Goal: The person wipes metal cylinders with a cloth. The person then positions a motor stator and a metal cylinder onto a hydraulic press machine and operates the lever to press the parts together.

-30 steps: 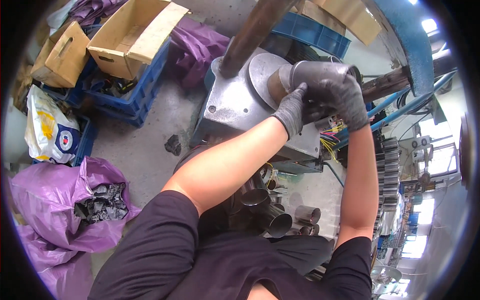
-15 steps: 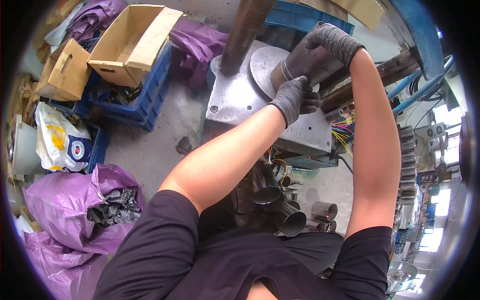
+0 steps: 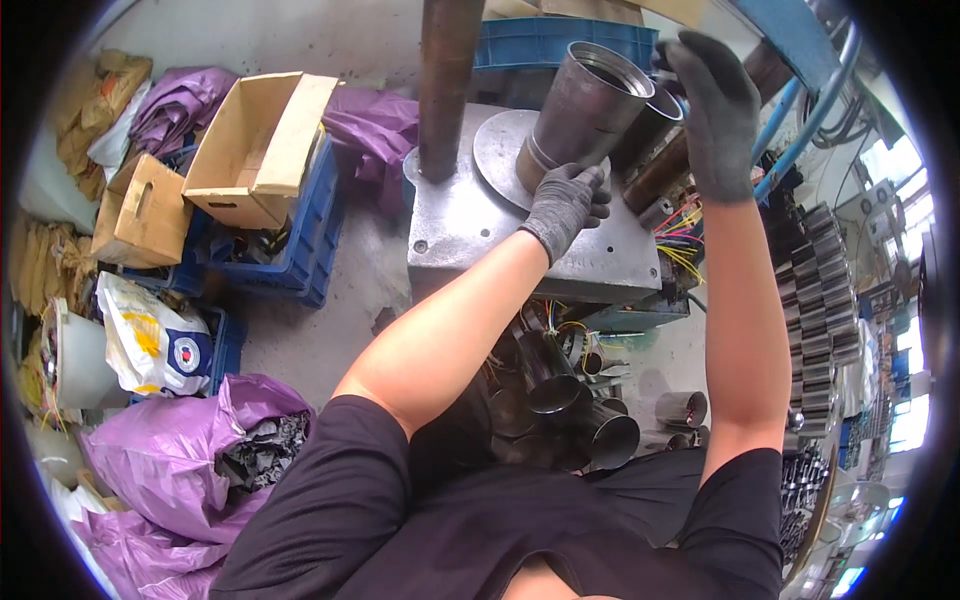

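A dark metal cylinder [image 3: 585, 110] with an open, ringed top stands slightly tilted in view on a round plate [image 3: 492, 150]. The plate lies on a grey metal machine bed [image 3: 450, 225]. My left hand [image 3: 568, 205], in a grey knitted glove, is closed against the cylinder's lower side. Its fingers are curled, and what they may hold is hidden. My right hand [image 3: 715, 115], in a dark glove, is raised to the right of the cylinder. Its fingers are stretched out and a little blurred, beside the rim of a second dark tube [image 3: 655, 115].
A thick steel post [image 3: 445, 90] rises left of the plate, and another post [image 3: 660, 180] stands right. Coloured wires [image 3: 680, 240] hang at the bed's edge. Several metal tubes [image 3: 612, 435] lie below. Blue crates [image 3: 310, 240], cardboard boxes [image 3: 225, 170] and purple sacks [image 3: 160, 450] fill the left.
My right hand has come off the cylinder's top and moved right, its fingers straightening. The cylinder's open top now shows. My left hand stays by its base; the view has shifted.
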A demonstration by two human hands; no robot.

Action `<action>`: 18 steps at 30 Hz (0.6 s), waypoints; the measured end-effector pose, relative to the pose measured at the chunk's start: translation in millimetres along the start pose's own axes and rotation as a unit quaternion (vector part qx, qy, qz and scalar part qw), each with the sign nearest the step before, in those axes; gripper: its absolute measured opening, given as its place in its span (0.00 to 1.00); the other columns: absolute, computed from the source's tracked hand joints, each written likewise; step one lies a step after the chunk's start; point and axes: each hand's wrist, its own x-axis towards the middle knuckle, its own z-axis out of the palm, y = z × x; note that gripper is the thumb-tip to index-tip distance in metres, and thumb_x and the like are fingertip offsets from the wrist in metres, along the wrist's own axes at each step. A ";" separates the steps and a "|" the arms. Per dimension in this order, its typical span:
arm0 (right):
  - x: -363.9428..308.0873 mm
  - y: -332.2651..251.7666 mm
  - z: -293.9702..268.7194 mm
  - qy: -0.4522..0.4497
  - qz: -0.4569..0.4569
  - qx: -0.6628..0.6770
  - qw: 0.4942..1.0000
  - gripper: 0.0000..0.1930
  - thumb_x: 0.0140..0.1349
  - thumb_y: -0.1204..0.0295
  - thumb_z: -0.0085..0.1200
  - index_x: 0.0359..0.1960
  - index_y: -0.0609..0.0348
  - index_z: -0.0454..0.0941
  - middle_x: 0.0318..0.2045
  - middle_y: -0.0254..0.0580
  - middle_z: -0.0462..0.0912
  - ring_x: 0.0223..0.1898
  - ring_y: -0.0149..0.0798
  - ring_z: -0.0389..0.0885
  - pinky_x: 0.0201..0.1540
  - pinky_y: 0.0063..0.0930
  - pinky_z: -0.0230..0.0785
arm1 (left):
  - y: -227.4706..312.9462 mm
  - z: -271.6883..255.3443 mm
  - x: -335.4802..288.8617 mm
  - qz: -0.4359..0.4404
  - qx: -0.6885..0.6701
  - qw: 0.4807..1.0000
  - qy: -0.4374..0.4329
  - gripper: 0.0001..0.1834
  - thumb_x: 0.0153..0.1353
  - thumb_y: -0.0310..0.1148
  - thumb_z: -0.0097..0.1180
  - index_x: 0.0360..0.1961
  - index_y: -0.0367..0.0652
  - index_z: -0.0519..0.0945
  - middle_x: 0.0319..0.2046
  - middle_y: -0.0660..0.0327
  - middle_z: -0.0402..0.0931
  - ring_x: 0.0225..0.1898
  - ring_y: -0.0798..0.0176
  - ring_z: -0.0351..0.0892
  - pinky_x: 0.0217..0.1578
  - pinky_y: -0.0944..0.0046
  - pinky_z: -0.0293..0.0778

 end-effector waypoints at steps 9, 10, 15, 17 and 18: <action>-274.1 -74.1 -128.4 -0.223 0.381 0.034 0.897 0.09 0.70 0.85 0.58 0.49 0.62 0.82 0.42 0.39 0.85 0.42 0.30 0.81 0.47 0.28 0.79 | 10.1 -19.9 -27.5 0.345 0.347 0.866 0.105 0.18 0.70 0.28 0.66 0.60 0.42 0.81 0.47 0.58 0.85 0.50 0.61 0.83 0.58 0.62 0.77; -294.9 -74.8 -144.0 -0.241 0.420 0.055 0.873 0.07 0.73 0.83 0.56 0.49 0.63 0.83 0.39 0.36 0.85 0.41 0.28 0.80 0.46 0.28 0.79 | 15.4 -22.3 -31.8 0.393 0.322 0.856 0.099 0.20 0.70 0.27 0.66 0.62 0.43 0.79 0.53 0.57 0.83 0.54 0.61 0.81 0.59 0.62 0.77; -357.4 -71.7 -163.7 -0.400 0.265 -0.160 0.863 0.13 0.60 0.71 0.67 0.47 0.56 0.83 0.40 0.56 0.85 0.43 0.63 0.84 0.45 0.51 0.80 | 82.5 -20.2 -27.3 0.583 0.443 0.665 0.150 0.31 0.58 0.25 0.71 0.64 0.44 0.77 0.54 0.47 0.79 0.58 0.46 0.80 0.60 0.51 0.78; -361.0 -73.7 -164.8 -0.406 0.292 -0.108 0.859 0.13 0.61 0.70 0.66 0.46 0.56 0.83 0.39 0.55 0.85 0.42 0.63 0.85 0.45 0.52 0.80 | 126.5 -15.2 -18.3 0.582 0.541 0.596 0.118 0.33 0.58 0.29 0.75 0.65 0.45 0.78 0.60 0.48 0.78 0.59 0.50 0.80 0.62 0.55 0.77; -360.7 -75.3 -165.7 -0.409 0.295 -0.084 0.859 0.12 0.61 0.70 0.66 0.46 0.57 0.83 0.38 0.55 0.85 0.42 0.62 0.85 0.45 0.52 0.80 | 146.0 -12.8 -16.4 0.578 0.575 0.572 0.091 0.31 0.59 0.30 0.77 0.64 0.45 0.80 0.59 0.51 0.79 0.58 0.53 0.80 0.61 0.58 0.77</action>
